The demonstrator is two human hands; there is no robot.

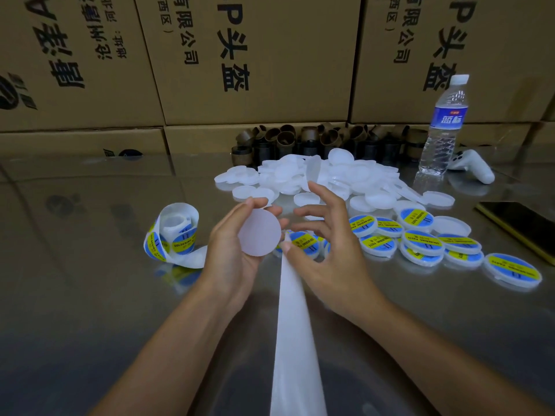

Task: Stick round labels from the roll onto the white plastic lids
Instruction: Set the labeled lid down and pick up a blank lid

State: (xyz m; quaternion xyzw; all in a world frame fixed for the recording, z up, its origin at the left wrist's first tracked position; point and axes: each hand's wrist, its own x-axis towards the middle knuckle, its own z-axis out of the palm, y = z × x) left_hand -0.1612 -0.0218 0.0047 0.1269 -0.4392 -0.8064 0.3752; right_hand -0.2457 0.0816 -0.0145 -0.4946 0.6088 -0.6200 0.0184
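Steel tabletop [90, 235], left hand [231, 253] gripping blank lid [259, 232], labelled lids [420, 243] rightward

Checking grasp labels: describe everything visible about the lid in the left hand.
The lid is a plain round disc of frosted white plastic, unlabelled. It is held up, flat face tilted toward the camera. The left hand grips it by the rim, curled over the top edge, palm behind. The right hand is close beside it; contact unclear.

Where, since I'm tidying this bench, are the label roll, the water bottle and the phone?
label roll [183, 243]: head view, blue-and-yellow label on the coil
water bottle [449, 117]: head view, its blue wrapper
phone [519, 226]: head view, its dark screen
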